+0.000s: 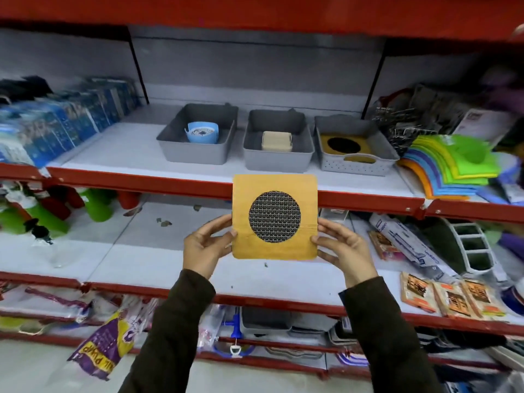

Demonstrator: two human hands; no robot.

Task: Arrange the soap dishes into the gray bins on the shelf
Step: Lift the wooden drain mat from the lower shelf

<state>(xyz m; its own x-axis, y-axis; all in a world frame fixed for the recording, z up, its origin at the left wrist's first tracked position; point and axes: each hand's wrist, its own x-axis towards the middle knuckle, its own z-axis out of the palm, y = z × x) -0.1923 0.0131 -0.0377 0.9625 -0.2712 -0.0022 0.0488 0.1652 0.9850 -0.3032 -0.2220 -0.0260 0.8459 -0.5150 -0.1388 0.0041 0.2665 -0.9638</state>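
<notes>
You hold a flat, square tan card with a round black mesh centre upright before you, your left hand pinching its lower left edge between thumb and fingertips, your right hand pinching the lower right edge the same way. It hangs in the air in front of the red shelf lip, not yet over any bin.

Beyond it, three gray plastic bins stand in a row on the white shelf. The left bin holds a round light-blue soap dish, the middle bin a cream rectangular soap dish, and the perforated right bin already holds a matching tan card with a dark circle.

Your piece likely belongs in that right bin. Both grips sit low on the card, so it could tip forward as you reach. Its wide edge may catch the bin's rim, or brush the fanned stack of coloured mats just beside it.
</notes>
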